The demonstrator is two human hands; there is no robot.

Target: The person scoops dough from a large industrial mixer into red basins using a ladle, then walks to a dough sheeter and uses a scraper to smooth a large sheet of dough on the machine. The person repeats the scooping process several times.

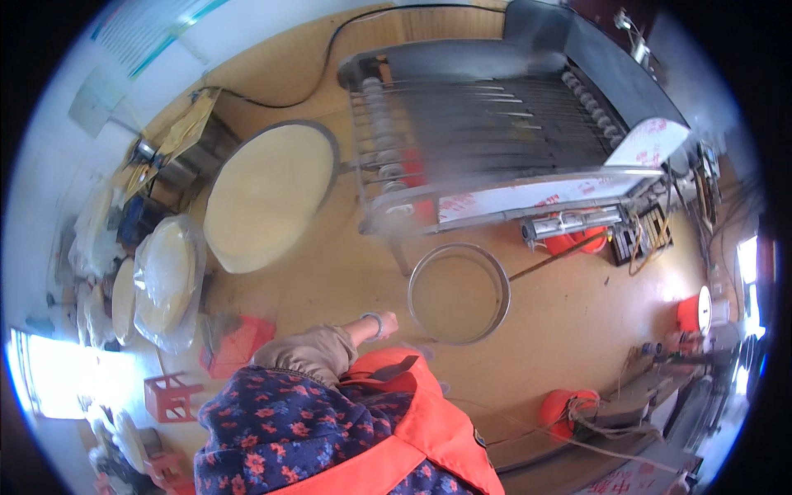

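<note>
My left hand (pixel 385 324) hangs above the tan floor at the middle of the view, with a band round its wrist. Its fingers look curled in, and whatever they hold, if anything, is hidden. A beige sleeve cover runs up from that wrist to a dark floral sleeve and a red apron (pixel 437 429). To the right of the hand, apart from it, is a large round metal hoop (pixel 505 280). A long stick (pixel 561 256) reaches from near its rim toward the machine. My right hand does not show.
A metal machine (pixel 495 124) with rows of rods and rollers fills the far side, partly veiled by haze. Left of it is a wide round tray with a pale top (pixel 268 194). Plastic-wrapped round stacks (pixel 169 280), a red stool (pixel 172 396) and red buckets (pixel 569 412) stand around.
</note>
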